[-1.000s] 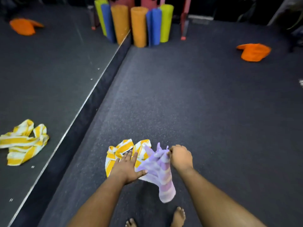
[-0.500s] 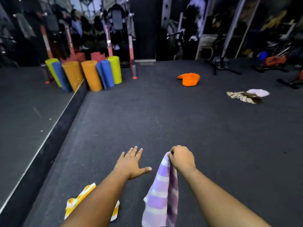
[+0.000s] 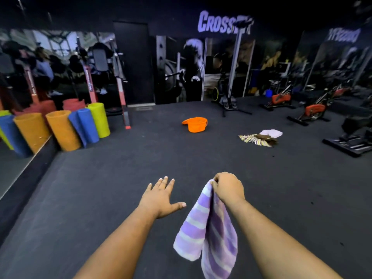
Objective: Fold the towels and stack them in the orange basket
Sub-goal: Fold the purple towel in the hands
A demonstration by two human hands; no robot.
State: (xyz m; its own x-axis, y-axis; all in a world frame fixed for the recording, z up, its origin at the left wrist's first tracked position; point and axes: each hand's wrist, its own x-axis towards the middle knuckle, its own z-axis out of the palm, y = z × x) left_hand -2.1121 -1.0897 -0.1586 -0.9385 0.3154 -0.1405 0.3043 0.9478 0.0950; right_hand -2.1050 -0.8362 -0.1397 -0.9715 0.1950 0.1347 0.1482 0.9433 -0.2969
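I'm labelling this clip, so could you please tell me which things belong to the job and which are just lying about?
Job:
purple towel, held by right hand
orange basket
towel pile
left hand, free

Lying about:
foam rollers
exercise bikes

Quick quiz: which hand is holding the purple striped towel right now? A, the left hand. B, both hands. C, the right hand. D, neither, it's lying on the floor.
C: the right hand pinches the purple striped towel at its top while the left hand is spread open beside it.
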